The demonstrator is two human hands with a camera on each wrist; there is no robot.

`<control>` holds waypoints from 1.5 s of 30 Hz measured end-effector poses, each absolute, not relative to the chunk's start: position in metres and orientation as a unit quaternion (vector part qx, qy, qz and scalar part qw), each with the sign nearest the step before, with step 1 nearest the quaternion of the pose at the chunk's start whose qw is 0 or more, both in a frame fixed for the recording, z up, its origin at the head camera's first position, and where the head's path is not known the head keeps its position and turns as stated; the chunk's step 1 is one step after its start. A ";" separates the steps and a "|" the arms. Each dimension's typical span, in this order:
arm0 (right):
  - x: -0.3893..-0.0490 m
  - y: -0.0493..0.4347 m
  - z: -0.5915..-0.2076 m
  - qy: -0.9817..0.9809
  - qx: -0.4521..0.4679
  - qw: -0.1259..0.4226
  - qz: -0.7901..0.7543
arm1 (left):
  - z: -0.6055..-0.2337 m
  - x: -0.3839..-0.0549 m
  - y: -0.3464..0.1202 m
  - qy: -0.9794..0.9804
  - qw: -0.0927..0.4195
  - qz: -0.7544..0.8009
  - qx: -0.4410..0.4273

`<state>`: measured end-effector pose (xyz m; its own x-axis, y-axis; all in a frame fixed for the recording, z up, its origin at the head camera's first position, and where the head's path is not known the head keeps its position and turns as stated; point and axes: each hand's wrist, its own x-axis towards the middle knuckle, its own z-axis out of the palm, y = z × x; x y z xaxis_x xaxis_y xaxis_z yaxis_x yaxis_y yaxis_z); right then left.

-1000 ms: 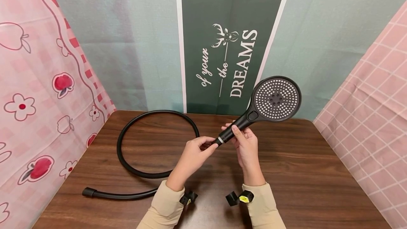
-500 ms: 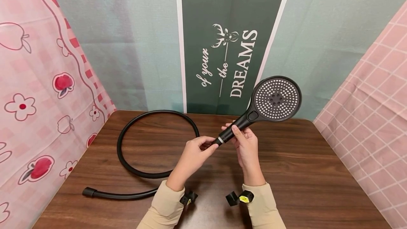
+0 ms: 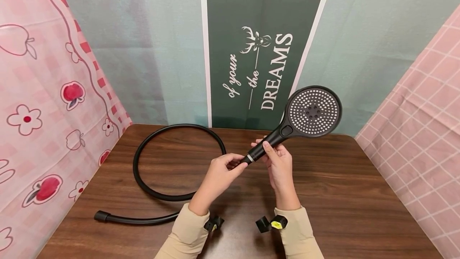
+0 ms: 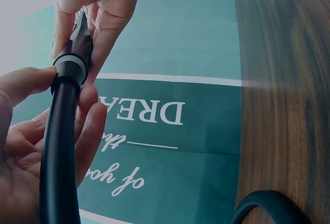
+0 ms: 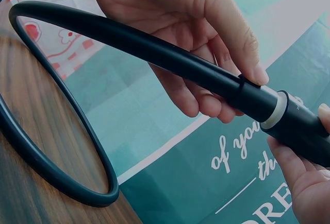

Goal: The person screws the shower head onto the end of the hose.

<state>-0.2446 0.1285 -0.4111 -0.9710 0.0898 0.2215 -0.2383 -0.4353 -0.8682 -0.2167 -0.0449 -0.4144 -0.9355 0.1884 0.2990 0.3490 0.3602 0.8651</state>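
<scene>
A black shower head with pale nozzles tilts up to the right above the table, its face toward the head camera. My right hand grips its handle, thumb on top. At the handle's lower end my left hand pinches the end fitting of a black shower hose between thumb and fingers. In the right wrist view a white ring shows between the hose fitting and the handle. The hose runs back from there in a loop, partly hidden behind my left hand and sleeve.
On the brown wooden table the hose's other end fitting lies at the front left. Grey-green cloth hangs behind the table, with pink cloths at both sides. A small black camera sits at each wrist.
The view has shifted very slightly. Both hands, the shower head and the hose keep the same places relative to each other.
</scene>
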 end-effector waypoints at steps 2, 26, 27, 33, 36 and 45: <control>-0.244 0.129 -0.411 -0.522 0.071 0.099 0.844 | -0.413 -0.216 -0.045 -0.821 0.071 -0.543 -0.162; -0.244 0.128 -0.410 -0.523 0.066 0.097 0.844 | -0.412 -0.216 -0.045 -0.819 0.070 -0.547 -0.159; -0.244 0.128 -0.410 -0.522 0.066 0.097 0.845 | -0.412 -0.216 -0.045 -0.820 0.070 -0.546 -0.158; -0.244 0.129 -0.410 -0.518 0.066 0.097 0.847 | -0.411 -0.215 -0.045 -0.821 0.062 -0.542 -0.165; -0.245 0.129 -0.411 -0.518 0.064 0.097 0.847 | -0.413 -0.216 -0.045 -0.822 0.056 -0.542 -0.168; -0.244 0.129 -0.410 -0.520 0.072 0.096 0.846 | -0.414 -0.217 -0.045 -0.822 0.057 -0.541 -0.168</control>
<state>-0.2445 0.1286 -0.4104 -0.9714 0.0869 0.2210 -0.2365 -0.4411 -0.8657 -0.2166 -0.0452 -0.4136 -0.9369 0.2150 0.2755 0.3380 0.3570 0.8708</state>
